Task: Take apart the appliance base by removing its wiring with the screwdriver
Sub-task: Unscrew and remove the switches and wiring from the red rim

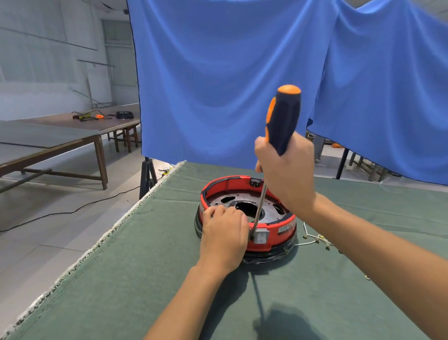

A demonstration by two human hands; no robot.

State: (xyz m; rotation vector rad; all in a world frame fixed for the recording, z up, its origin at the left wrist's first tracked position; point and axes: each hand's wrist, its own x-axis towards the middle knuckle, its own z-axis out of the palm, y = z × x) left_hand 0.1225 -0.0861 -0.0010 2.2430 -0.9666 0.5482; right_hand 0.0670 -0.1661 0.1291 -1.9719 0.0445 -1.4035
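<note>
Leaning from upper right down to lower left, the screwdriver (280,131) has its long axis steeply tilted: the navy and orange handle stands high above the work, and the thin metal shaft runs down across the open middle of the appliance base (248,217) to a tip at the near rim, just beside the white rocker switch (261,238). The right hand (287,174) is clenched around the lower part of the handle. The left hand (225,234) rests on the near left rim of the base, its fingers curled over the edge and gripping it; the tip seems to touch the base right beside this hand, though the contact point is partly hidden.

The base is a round, shallow ring with a red plastic wall, a black lower band and a grey metal plate inside with several cut-outs. It sits upside-up on the green-covered tabletop (146,289), near its middle. The switch shows "O" and "I" marks; a white label on the red wall to its right is too small to read. A loose bundle of white wiring (317,239) lies on the cloth just right of the base. A blue cloth backdrop (226,67) hangs behind.
</note>
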